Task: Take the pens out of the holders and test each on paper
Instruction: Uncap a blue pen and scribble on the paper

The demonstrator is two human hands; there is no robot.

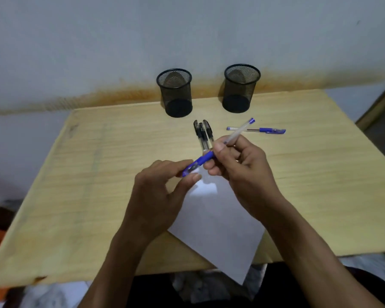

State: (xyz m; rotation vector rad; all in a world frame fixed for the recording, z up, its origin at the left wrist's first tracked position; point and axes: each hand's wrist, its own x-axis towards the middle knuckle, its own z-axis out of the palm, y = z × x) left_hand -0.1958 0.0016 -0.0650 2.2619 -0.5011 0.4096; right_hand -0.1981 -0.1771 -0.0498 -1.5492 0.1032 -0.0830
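A pale wooden table (320, 185) is standing against a grey wall (98, 41) that is showing an orange stain along its base. A white sheet of paper (218, 230) is lying on the table at an angle, one corner hanging over the near edge. Two black mesh pen holders (175, 92) and (241, 87) are standing upright near the back of the table, well apart from each other. Above the paper, the person's right hand (238, 161) is gripping a blue pen (236, 135) by its clear barrel, fingers curled round it, the blue end pointing up and away. The left hand (162, 187) is pinching the pen's blue cap (192, 166) between thumb and fingers at the lower end; whether the cap is on or off cannot be told. Three black pens (203, 135) are lying side by side, touching, just in front of the holders. A second blue pen (257, 130) is lying flat beside them to the right.
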